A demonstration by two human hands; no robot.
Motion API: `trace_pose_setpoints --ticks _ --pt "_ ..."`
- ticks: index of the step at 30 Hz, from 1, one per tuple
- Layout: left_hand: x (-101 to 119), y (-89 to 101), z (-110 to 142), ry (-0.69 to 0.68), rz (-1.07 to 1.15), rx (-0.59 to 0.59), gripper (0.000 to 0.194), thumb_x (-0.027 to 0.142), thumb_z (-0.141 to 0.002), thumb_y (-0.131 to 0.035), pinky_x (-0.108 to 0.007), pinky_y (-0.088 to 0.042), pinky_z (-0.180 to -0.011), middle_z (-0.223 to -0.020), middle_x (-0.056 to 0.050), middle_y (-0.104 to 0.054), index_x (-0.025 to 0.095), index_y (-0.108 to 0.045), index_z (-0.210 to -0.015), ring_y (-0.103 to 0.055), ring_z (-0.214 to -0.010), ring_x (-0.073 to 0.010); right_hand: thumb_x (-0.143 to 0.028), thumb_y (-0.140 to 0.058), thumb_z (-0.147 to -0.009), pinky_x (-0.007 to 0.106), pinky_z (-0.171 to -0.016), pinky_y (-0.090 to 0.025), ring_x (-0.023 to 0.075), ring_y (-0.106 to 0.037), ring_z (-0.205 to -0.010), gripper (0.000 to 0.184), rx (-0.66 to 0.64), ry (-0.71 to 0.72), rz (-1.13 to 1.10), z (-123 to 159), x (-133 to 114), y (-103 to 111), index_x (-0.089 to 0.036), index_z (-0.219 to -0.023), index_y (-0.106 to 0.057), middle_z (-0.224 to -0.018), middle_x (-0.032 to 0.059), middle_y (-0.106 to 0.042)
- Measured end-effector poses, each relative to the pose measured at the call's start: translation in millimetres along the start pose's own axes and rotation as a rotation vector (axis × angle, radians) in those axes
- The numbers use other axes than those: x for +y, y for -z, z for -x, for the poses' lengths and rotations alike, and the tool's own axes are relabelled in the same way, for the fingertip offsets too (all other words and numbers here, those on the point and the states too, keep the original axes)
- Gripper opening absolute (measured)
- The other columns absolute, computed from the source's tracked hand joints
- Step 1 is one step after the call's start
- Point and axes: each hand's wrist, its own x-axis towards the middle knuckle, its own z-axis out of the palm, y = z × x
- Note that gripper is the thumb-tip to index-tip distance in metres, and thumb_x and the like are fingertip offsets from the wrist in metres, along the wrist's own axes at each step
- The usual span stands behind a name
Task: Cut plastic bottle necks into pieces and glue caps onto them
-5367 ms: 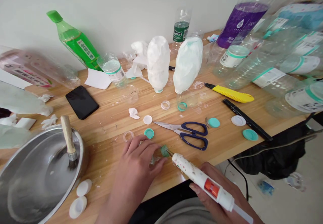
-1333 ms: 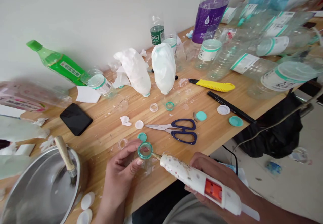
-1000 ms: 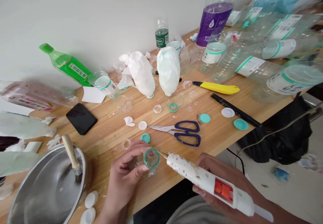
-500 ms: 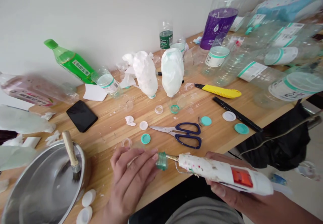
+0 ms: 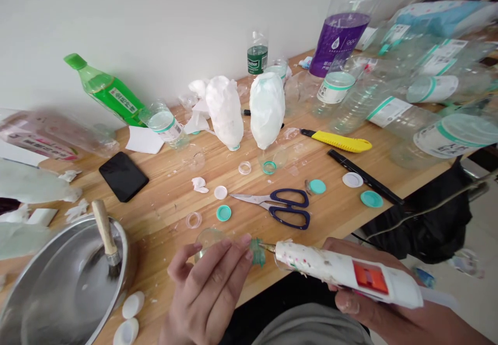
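White wall (image 5: 175, 18) at twelve; clock read from mid-view. Wooden tabletop (image 5: 163, 194) below it, littered with scraps.

Steel basin (image 5: 39, 283), eight o'clock, brush (image 5: 102, 225) leaning inside.

Purple-labelled bottle (image 5: 340, 44), between one and two: white drop logo, small rings mark beside it, Chinese characters at the foot, too small to read surely.

Clear bottle (image 5: 457, 132), three o'clock: white label, teal band, black characters, unreadable.

Pink bottle (image 5: 54, 132), nine o'clock: print blurred.

Green bottle (image 5: 112, 93), between nine and ten, tilted: white panel of Chinese characters, not legible.

Two white-wrapped forms (image 5: 224, 111), near twelve, side by side, narrow ends down.

Small bottle (image 5: 257, 57), twelve, behind them: dark green label, letters "estbon" legible, first letter unclear.

White glue gun (image 5: 319, 262), between four and five, speckled, orange-red part in its side. Right hand (image 5: 389, 316) grasps it.

Left hand (image 5: 210, 285), between six and seven, fingers closed around a teal-necked bottle piece (image 5: 257, 252) at six. Nozzle tip (image 5: 266, 246) at the neck; contact can't be told.

Scissors (image 5: 276, 205), five o'clock, blades toward nine.

Yellow cutter (image 5: 342, 140), three o'clock.

Teal cap (image 5: 223, 212), seven o'clock.
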Motion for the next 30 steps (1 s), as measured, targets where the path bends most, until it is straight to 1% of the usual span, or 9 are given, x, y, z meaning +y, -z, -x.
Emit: trace_pose_setpoints --ticks 2,5,9,12,15,17,24,30 --pt "0 -0.9 -1 0.004 0.009 -0.010 0.024 0.006 -0.093 -0.054 -0.037 -0.034 -0.103 -0.110 -0.009 -0.076 0.008 -0.069 -0.112 -0.060 -0.112 -0.0175 -0.052 -0.059 -0.079 0.027 -0.052 -0.062 0.0238 -0.073 -0.075 0.017 0.001 0.020 -0.015 -6 -9 2 -0.038 -0.080 -0.069 -0.084 -0.0054 -0.075" --pt "-1 -2.1 -3 -0.011 0.011 0.011 0.028 0.008 -0.098 -0.045 -0.037 -0.034 -0.101 -0.107 -0.008 -0.077 0.009 -0.070 -0.109 -0.061 -0.110 -0.0168 -0.051 -0.060 -0.079 0.027 -0.050 -0.062 0.0230 -0.073 -0.072 0.015 0.026 0.024 0.009 -10 -14 3 -0.038 -0.076 -0.066 -0.079 -0.0051 -0.074" --pt "-3 -4.1 -1 -0.043 -0.006 0.021 0.032 0.010 -0.100 -0.040 -0.037 -0.036 -0.098 -0.108 -0.007 -0.077 0.010 -0.071 -0.108 -0.062 -0.107 -0.0177 -0.050 -0.055 -0.083 0.027 -0.045 -0.059 0.0220 -0.071 -0.068 0.021 -0.022 0.040 0.017 -13 -14 2 -0.037 -0.070 -0.063 -0.074 -0.0043 -0.072" --pt "-4 -4.5 1 -0.041 -0.014 -0.003 0.030 0.008 -0.098 -0.043 -0.037 -0.035 -0.096 -0.108 -0.007 -0.077 0.010 -0.070 -0.112 -0.062 -0.105 -0.0176 -0.052 -0.054 -0.084 0.027 -0.047 -0.059 0.0217 -0.071 -0.067 0.022 0.023 0.057 0.041 -14 -15 2 -0.037 -0.072 -0.063 -0.075 -0.0042 -0.072" --pt "-4 -3.9 1 -0.020 -0.024 -0.029 0.027 0.007 -0.095 -0.050 -0.037 -0.034 -0.092 -0.108 -0.007 -0.077 0.010 -0.069 -0.115 -0.061 -0.102 -0.0184 -0.052 -0.051 -0.086 0.027 -0.042 -0.056 0.0211 -0.070 -0.063 0.026 0.000 0.067 0.045 -15 -19 3 -0.036 -0.067 -0.061 -0.070 -0.0041 -0.071" --pt "-4 -3.7 1 -0.014 -0.034 -0.027 0.027 0.007 -0.095 -0.053 -0.038 -0.034 -0.090 -0.107 -0.008 -0.077 0.009 -0.068 -0.116 -0.061 -0.100 -0.0192 -0.052 -0.049 -0.087 0.028 -0.040 -0.054 0.0208 -0.069 -0.059 0.031 -0.021 0.061 0.040 -15 -21 4 -0.035 -0.064 -0.059 -0.065 -0.0038 -0.069" --pt "-4 -5.1 -2 -0.005 -0.055 -0.004 0.028 0.008 -0.094 -0.054 -0.039 -0.035 -0.088 -0.108 -0.009 -0.076 0.010 -0.067 -0.119 -0.062 -0.097 -0.0205 -0.053 -0.047 -0.088 0.028 -0.040 -0.054 0.0202 -0.066 -0.054 0.034 -0.001 0.069 0.046 -18 -23 4 -0.034 -0.062 -0.055 -0.060 -0.0040 -0.066" --pt "-4 -4.9 -4 0.010 -0.062 0.004 0.028 0.007 -0.088 -0.065 -0.039 -0.035 -0.084 -0.104 -0.009 -0.077 0.009 -0.068 -0.116 -0.061 -0.094 -0.0205 -0.054 -0.047 -0.088 0.028 -0.036 -0.051 0.0201 -0.065 -0.052 0.035 -0.011 0.086 0.038 -20 -23 6 -0.034 -0.061 -0.055 -0.059 -0.0036 -0.066"
